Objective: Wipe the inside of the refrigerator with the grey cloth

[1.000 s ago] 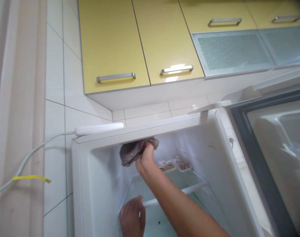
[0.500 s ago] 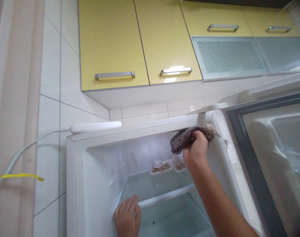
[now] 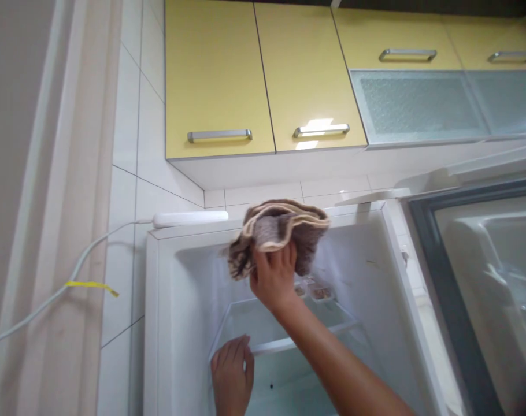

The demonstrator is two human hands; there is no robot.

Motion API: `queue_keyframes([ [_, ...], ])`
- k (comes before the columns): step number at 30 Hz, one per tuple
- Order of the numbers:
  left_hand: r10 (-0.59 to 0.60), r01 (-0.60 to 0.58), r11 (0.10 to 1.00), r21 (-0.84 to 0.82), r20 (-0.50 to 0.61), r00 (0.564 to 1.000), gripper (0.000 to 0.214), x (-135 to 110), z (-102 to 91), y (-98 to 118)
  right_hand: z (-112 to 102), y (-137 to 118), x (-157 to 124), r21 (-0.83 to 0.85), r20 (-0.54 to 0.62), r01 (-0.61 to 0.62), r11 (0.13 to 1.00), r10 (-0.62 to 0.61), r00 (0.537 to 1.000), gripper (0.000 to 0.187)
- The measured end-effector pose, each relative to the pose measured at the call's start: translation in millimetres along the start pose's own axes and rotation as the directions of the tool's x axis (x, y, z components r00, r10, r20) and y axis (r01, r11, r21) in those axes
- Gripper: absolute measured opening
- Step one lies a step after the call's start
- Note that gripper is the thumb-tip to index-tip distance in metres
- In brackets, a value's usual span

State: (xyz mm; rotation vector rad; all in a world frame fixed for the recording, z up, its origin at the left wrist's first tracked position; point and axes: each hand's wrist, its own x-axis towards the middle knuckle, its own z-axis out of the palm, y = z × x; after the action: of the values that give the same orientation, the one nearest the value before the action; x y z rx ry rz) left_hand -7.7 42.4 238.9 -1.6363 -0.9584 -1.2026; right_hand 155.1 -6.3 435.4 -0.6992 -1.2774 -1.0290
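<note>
My right hand (image 3: 274,277) is closed on a bunched brown cloth (image 3: 308,245) with a beige edge, partly patterned. It holds the cloth up against the top front edge of a white open refrigerator (image 3: 159,300), near the middle. Lower left, my left hand (image 3: 232,372) rests at the left end of the glass shelf (image 3: 280,346), touching its front edge. Its fingers are stretched out and its thumb stands apart. Behind my right wrist, small clear food packs (image 3: 321,292) sit on the shelf, partly hidden by the arm.
The refrigerator door (image 3: 497,277) stands open at the right. A white power strip or similar bar (image 3: 189,218) lies on top at the left, its cable (image 3: 85,254) carrying a yellow tag (image 3: 93,285). Yellow cupboards (image 3: 219,81) hang above. A small dark speck (image 3: 271,386) shows below the shelf.
My right hand has swept the cloth from the top right corner leftward to the middle of the top edge, and the cloth has flared. My left hand stays at the shelf; the view has shifted slightly.
</note>
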Motion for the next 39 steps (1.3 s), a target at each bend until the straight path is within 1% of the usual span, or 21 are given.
queue_keyframes([
  [1, 0.005, -0.005, 1.0, 0.004, -0.008, 1.0, 0.026, -0.3, 0.4, -0.4, 4.7, -6.8, 2.1, 0.037, 0.019, 0.118, 0.992, -0.118, 0.993, 0.051],
  [2, 0.01, -0.01, 1.0, 0.007, -0.016, 1.0, 0.026, -0.7, 0.9, -1.0, 10.3, -13.4, 4.9, 0.086, 0.039, 0.244, 0.966, -0.249, 0.968, 0.047],
  [4, 0.019, -0.019, 1.0, 0.012, -0.027, 0.999, 0.025, -1.7, 1.8, -2.8, 23.6, -25.4, 11.7, 0.213, 0.088, 0.471, 0.856, -0.497, 0.863, 0.038],
  [5, 0.025, -0.025, 1.0, 0.012, -0.029, 0.999, 0.024, -2.1, 2.2, -4.0, 30.4, -30.2, 15.3, 0.273, 0.11, 0.542, 0.794, -0.586, 0.803, 0.034],
  [6, 0.033, -0.033, 0.999, 0.009, -0.029, 0.999, 0.024, -2.5, 2.5, -5.1, 36.3, -33.7, 18.7, 0.317, 0.125, 0.587, 0.745, -0.646, 0.753, 0.031],
  [7, 0.042, -0.042, 0.999, 0.005, -0.029, 0.999, 0.024, -2.9, 2.8, -6.3, 40.7, -35.7, 21.7, 0.336, 0.127, 0.612, 0.715, -0.679, 0.723, 0.029],
  [8, 0.052, -0.052, 0.999, 0.0, -0.029, 0.998, 0.024, -3.2, 3.1, -7.4, 42.9, -35.7, 24.1, 0.33, 0.123, 0.626, 0.707, -0.69, 0.714, 0.027],
  [9, 0.056, -0.056, 0.998, -0.005, -0.027, 0.998, 0.025, -3.5, 3.5, -8.3, 42.7, -33.6, 25.8, 0.304, 0.117, 0.629, 0.715, -0.684, 0.72, 0.027],
  [12, 0.048, -0.048, 0.999, -0.02, -0.012, 0.999, 0.025, -3.8, 4.4, -10.0, 27.3, -12.2, 23.4, 0.196, 0.14, 0.609, 0.769, -0.637, 0.758, 0.028],
  [15, 0.031, -0.029, 0.999, -0.033, 0.039, 0.999, 0.026, -3.5, 4.0, -10.3, -4.0, 29.8, 8.5, 0.078, 0.22, 0.531, 0.844, -0.534, 0.816, 0.031],
  [17, 0.02, -0.017, 0.999, -0.037, 0.079, 0.997, 0.026, -3.1, 2.5, -10.2, -28.8, 63.2, -4.6, -0.052, 0.259, 0.445, 0.894, -0.418, 0.871, 0.032],
  [18, 0.013, -0.01, 0.999, -0.041, 0.095, 0.995, 0.027, -2.8, 1.3, -9.9, -41.6, 79.2, -10.5, -0.141, 0.26, 0.374, 0.917, -0.33, 0.908, 0.033],
  [20, -0.006, 0.014, 0.998, -0.057, 0.126, 0.992, 0.029, -1.6, -1.8, -8.8, -65.9, 105.9, -19.7, -0.294, 0.234, 0.245, 0.924, -0.178, 0.956, 0.037],
  [23, -0.045, 0.063, 0.994, -0.085, 0.201, 0.979, 0.03, 1.7, -7.2, -5.7, -94.0, 126.4, -28.2, -0.403, 0.069, 0.014, 0.915, 0.015, 0.998, 0.053],
  [25, -0.073, 0.097, 0.992, -0.084, 0.254, 0.964, 0.032, 4.0, -10.4, -3.5, -105.3, 127.8, -35.1, -0.411, -0.079, -0.146, 0.9, 0.124, 0.989, 0.061],
  [26, -0.082, 0.107, 0.991, -0.079, 0.271, 0.959, 0.032, 4.5, -11.9, -2.5, -109.4, 126.4, -39.8, -0.417, -0.119, -0.203, 0.886, 0.168, 0.979, 0.063],
  [27, -0.082, 0.106, 0.992, -0.073, 0.277, 0.957, 0.033, 4.1, -13.4, -1.5, -112.9, 124.7, -45.5, -0.436, -0.123, -0.237, 0.868, 0.203, 0.971, 0.062],
  [29, -0.062, 0.079, 0.995, -0.058, 0.25, 0.966, 0.034, -0.5, -17.5, 1.0, -119.7, 122.1, -59.2, -0.511, -0.039, -0.241, 0.825, 0.258, 0.965, 0.057],
  [32, -0.046, 0.052, 0.998, -0.043, 0.147, 0.988, 0.04, -19.8, -28.6, 8.6, -132.1, 124.4, -83.2, -0.617, 0.166, -0.127, 0.777, 0.286, 0.944, 0.049],
  [36, -0.11, 0.12, 0.986, -0.119, 0.087, 0.99, 0.04, -67.4, -46.3, 26.7, -151.2, 129.2, -118.5, -0.661, 0.326, 0.026, 0.75, 0.256, 0.91, 0.041],
  [39, -0.079, 0.092, 0.975, -0.204, 0.07, 0.994, 0.039, -111.7, -52.6, 44.2, -166.6, 124.8, -152.9, -0.665, 0.417, 0.109, 0.739, 0.247, 0.875, 0.042],
])
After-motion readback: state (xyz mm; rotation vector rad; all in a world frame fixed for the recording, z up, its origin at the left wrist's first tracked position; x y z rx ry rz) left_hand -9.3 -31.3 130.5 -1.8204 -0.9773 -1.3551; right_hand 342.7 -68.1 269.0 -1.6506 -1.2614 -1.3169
